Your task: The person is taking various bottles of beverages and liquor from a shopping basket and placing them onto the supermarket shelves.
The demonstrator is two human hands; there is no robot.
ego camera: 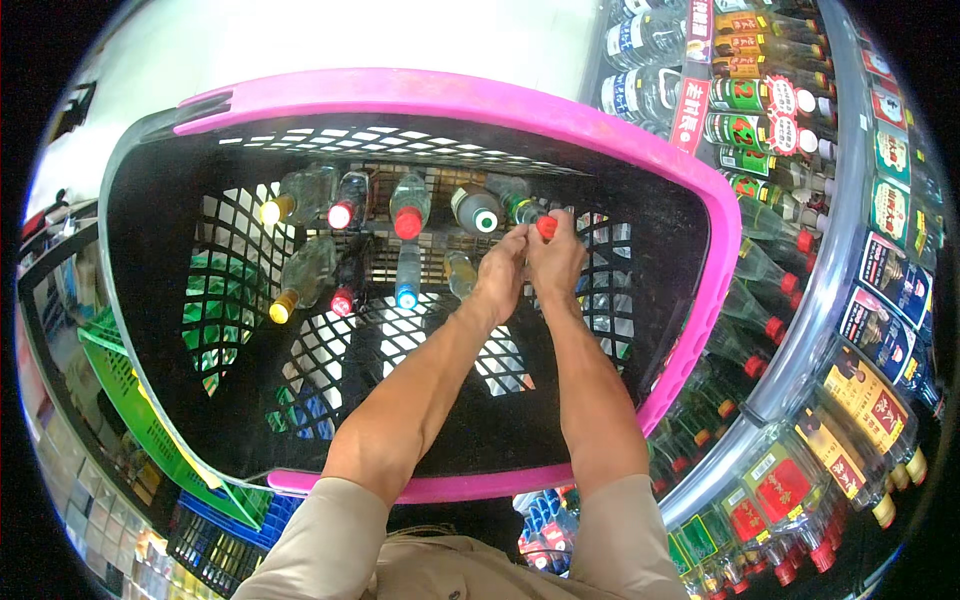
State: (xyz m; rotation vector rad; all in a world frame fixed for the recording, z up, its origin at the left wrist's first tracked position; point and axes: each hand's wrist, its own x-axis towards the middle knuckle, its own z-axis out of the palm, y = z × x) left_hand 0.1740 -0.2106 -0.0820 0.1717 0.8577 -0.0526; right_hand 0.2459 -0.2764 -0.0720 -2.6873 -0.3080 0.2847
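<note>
A deep black plastic-mesh shopping basket [600, 442] with a pink rim lies below me. Both my hands reach inside, at the right end of two rows of bottles. My right hand [556, 259] grips the red cap of a bottle [547, 226]. My left hand [501, 274] is beside it, close to the same bottle; its fingertips are partly hidden. Just left of them stand a green-labelled bottle [521, 206], a dark bottle with a white cap [476, 208] and a clear red-capped bottle [410, 202]. A blue-capped bottle [407, 277] stands in the nearer row.
Shelves with a curved metal edge [795, 330] hold many bottles on the right. Large clear jugs [645, 37] are at the upper right. A green plastic basket [135, 405] and a blue crate [277, 517] lie outside the basket at the lower left.
</note>
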